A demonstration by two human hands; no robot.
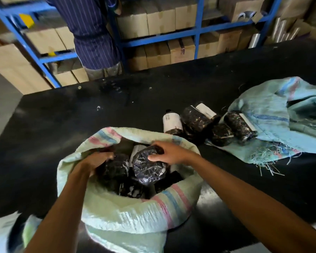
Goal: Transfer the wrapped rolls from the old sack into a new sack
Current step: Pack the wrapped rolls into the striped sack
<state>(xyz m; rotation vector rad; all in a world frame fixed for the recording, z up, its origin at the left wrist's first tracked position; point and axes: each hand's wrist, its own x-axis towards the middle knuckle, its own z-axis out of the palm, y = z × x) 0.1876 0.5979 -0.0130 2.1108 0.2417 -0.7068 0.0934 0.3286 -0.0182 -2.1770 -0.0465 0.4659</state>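
Note:
A pale green woven sack (128, 214) with pink and blue stripes stands open in front of me, holding several black wrapped rolls. My right hand (169, 152) grips the top of one black wrapped roll (146, 168) inside the sack's mouth. Inside the sack on the left, my left hand (95, 161) is closed on another black roll (115, 167). A frayed, torn blue-green sack (274, 117) lies flat at the right. Several more wrapped rolls (195, 119) with white labels lie on the table by the torn sack's edge.
The black table (62, 115) fills the middle of the view. A person in a striped dark shirt (93, 33) stands beyond its far edge. Blue shelving (197, 31) stacked with cardboard boxes runs along the back. Clear film rolls (281, 31) stand at the back right.

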